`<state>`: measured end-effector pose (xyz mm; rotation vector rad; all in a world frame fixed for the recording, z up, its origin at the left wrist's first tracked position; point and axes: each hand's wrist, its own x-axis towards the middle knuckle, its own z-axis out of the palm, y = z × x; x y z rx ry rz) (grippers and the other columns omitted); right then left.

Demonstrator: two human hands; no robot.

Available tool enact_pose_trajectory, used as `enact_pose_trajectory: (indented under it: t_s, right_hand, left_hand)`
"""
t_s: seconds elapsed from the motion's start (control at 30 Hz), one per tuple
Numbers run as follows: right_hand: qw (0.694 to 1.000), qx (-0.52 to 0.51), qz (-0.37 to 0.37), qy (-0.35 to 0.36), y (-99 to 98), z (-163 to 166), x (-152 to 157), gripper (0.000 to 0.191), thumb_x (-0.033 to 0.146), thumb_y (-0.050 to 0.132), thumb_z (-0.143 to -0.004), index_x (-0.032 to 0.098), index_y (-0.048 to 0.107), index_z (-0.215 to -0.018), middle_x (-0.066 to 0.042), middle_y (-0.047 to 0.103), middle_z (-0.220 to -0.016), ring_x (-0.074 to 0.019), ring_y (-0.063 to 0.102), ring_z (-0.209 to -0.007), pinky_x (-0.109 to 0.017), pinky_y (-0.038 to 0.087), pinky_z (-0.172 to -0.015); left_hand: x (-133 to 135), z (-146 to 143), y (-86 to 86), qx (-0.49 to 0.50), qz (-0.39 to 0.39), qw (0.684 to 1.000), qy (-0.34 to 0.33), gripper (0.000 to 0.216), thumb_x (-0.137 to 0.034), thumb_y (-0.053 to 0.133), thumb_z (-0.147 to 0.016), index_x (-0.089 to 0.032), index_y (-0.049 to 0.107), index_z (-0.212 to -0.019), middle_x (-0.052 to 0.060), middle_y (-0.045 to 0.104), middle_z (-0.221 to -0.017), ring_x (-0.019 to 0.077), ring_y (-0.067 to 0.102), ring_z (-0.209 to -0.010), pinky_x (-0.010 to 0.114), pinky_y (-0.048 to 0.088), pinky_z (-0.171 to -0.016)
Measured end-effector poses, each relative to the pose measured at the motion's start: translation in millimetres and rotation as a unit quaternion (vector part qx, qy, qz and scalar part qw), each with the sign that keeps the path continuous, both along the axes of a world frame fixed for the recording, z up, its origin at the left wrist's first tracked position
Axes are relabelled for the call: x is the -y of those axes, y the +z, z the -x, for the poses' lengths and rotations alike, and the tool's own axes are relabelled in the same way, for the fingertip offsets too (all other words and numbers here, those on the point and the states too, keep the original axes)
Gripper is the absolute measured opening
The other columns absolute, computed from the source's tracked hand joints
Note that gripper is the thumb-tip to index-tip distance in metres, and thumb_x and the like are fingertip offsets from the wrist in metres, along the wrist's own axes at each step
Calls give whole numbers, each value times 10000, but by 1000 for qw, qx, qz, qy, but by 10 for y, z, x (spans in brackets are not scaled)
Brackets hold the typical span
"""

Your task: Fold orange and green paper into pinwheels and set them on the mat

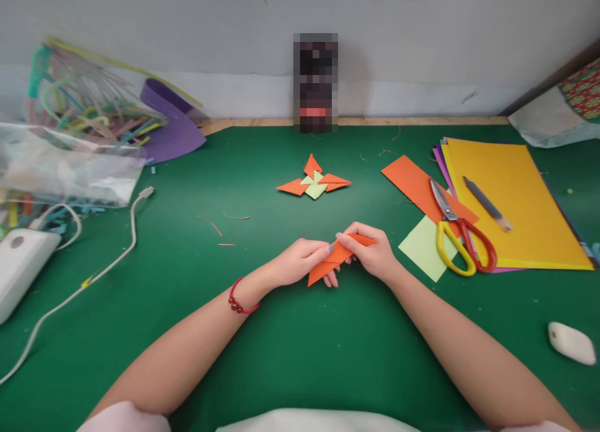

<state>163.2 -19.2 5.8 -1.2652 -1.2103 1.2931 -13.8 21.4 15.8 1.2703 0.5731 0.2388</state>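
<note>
A folded orange paper piece is held just above the green table, pinched from both sides. My left hand, with a red bead bracelet on its wrist, grips the piece's left part with closed fingers. My right hand pinches its upper right end. Farther back lies a finished orange and light-green paper pinwheel star, untouched.
Yellow-and-red scissors lie on an orange strip and a light-green square at right, beside a yellow paper stack with a pencil. A plastic bag of strips, a white charger with cable sit left. White eraser at right.
</note>
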Motion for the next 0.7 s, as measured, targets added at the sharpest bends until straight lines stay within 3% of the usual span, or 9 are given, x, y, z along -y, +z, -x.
enact_pose_trajectory:
  t_s: [0.13,0.33,0.5,0.7]
  right_hand:
    - [1000,5,6,-3,5,14,5,297,420,640,-770,191,555,-600,41,547,-462,-88,495,-405,-223,411,-425]
    - [999,20,10,-27,23,52,2,299,424,655,-748,193,555,-587,41,540,-473,-87,490,-411,-219,408,-420]
    - [999,48,-16,14,24,27,-7,214,383,686,-725,195,612,-656,14,612,-605,-102,538,-520,-232,443,-498]
    - [999,29,-38,22,14,25,19,198,340,668,-752,194,606,-633,14,609,-604,-104,538,-544,-244,449,-541]
  left_hand:
    - [28,-32,9,-6,-2,1000,14,399,-467,455,-877,-104,621,-896,81,705,-693,158,678,-619,246,536,-620]
    - [90,-81,-28,-34,-17,995,95,389,-490,503,-835,-123,587,-735,34,654,-548,135,630,-477,227,523,-522]
    - [88,-87,-32,-38,-18,995,87,355,-448,505,-836,-124,600,-725,29,653,-536,133,628,-466,219,515,-502]
    - [81,-80,-22,-39,-50,995,72,329,-400,488,-852,-122,620,-735,31,668,-567,129,639,-491,217,521,-528]
